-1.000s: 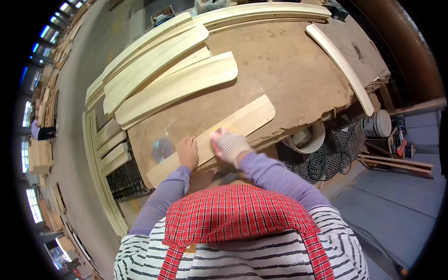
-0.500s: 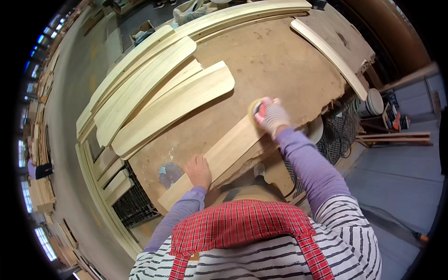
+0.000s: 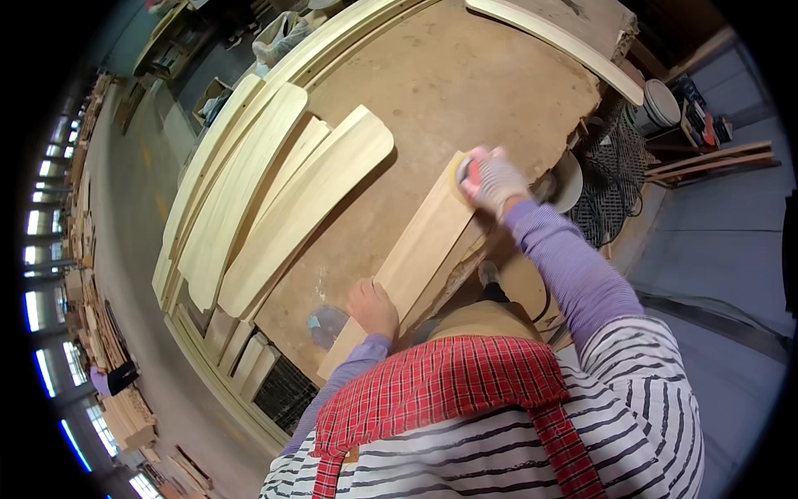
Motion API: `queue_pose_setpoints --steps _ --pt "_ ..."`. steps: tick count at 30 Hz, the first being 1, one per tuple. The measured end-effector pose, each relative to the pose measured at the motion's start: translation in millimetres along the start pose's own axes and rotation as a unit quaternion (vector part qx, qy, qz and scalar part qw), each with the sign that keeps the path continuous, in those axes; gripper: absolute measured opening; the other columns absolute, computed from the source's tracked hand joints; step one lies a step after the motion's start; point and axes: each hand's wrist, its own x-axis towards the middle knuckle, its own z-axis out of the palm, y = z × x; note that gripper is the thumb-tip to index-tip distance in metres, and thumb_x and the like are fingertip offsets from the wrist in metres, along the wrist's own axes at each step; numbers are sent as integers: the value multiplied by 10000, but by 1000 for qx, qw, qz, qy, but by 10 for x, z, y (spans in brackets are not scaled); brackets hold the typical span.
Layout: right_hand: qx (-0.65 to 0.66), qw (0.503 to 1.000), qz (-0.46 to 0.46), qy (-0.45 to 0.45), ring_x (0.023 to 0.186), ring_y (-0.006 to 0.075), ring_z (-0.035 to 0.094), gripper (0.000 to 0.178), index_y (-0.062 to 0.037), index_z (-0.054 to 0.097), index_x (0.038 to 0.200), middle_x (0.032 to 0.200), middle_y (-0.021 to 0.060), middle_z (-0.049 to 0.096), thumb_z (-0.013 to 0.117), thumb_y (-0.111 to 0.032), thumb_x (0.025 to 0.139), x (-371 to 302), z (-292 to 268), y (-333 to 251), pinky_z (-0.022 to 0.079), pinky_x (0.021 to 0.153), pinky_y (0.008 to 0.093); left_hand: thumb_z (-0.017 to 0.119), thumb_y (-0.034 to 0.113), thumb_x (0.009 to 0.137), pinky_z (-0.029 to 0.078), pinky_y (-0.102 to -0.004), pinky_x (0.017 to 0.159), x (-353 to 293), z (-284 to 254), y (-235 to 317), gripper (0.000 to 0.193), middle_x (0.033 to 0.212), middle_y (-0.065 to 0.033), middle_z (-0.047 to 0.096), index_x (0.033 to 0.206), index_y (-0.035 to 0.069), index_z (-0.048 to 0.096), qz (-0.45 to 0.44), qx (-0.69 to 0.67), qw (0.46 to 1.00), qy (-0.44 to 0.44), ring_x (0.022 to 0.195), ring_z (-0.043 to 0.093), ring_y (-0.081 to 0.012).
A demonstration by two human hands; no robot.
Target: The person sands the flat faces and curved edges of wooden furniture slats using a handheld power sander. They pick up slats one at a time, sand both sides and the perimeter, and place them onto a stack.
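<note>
A long pale wooden board (image 3: 426, 235) lies slantwise along the near side of the worktable. My bare left hand (image 3: 372, 308) is closed over its lower left part, fingers together across the wood. At the far end, my gloved right hand (image 3: 497, 185) grips a yellow-edged sanding pad (image 3: 459, 179) against the board's surface. Some blur covers this hand, and the glove hides most of the pad. Close to my left hand, a round grey-blue disc (image 3: 327, 326) lies on the tabletop.
Several pale boards with rounded ends (image 3: 312, 208) fan out at the left of the brown worktable (image 3: 432, 83). One curved slat (image 3: 565, 46) lies at the far right edge. Beyond the ragged right edge are a white bucket (image 3: 661, 106) and black mesh (image 3: 611, 179).
My view has turned, so table and boards appear shifted and steeper. My right hand and the pad are still at the board's far end; my left hand keeps its place on the board.
</note>
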Motion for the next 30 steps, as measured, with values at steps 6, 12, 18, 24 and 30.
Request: queue_pose_setpoints --steps 6,12,18,24,30 --pt "28 968 -185 -167 1023 385 629 364 -161 575 1172 1146 211 576 687 -282 848 -983 420 -306 549 854 447 522 200 952 397 -476 901 -12 -22 -30 205 1107 -114 614 1081 70 614 -9 -15 1000 13 1102 544 -327" --pt "6 997 78 -18 995 393 635 408 -117 555 1207 1076 252 603 678 -269 849 171 -142 253 545 843 443 519 189 951 397 -486 886 30 -30 -17 208 1106 -131 606 1092 67 613 10 -9 999 -34 1067 540 -340" --pt "-7 959 -190 -209 1057 376 628 336 -76 556 1173 1137 266 590 586 -300 924 -395 385 -620 527 874 433 518 191 951 394 -486 884 23 -42 -45 206 1095 -141 604 1079 59 608 6 -12 1000 4 1045 538 -350" --pt "121 988 31 -90 957 431 625 393 -147 565 1181 1183 233 530 698 -283 837 222 203 173 537 867 439 523 188 952 392 -484 903 5 24 -16 230 1137 -143 609 1119 52 603 0 -12 1000 2 1071 540 -352" --pt "27 983 -36 -179 903 409 652 310 -147 577 1124 1213 246 539 625 -320 872 -7 900 -518 547 817 451 547 174 936 397 -480 920 53 18 43 245 1142 -144 616 1139 54 613 16 -27 999 7 1081 547 -347"
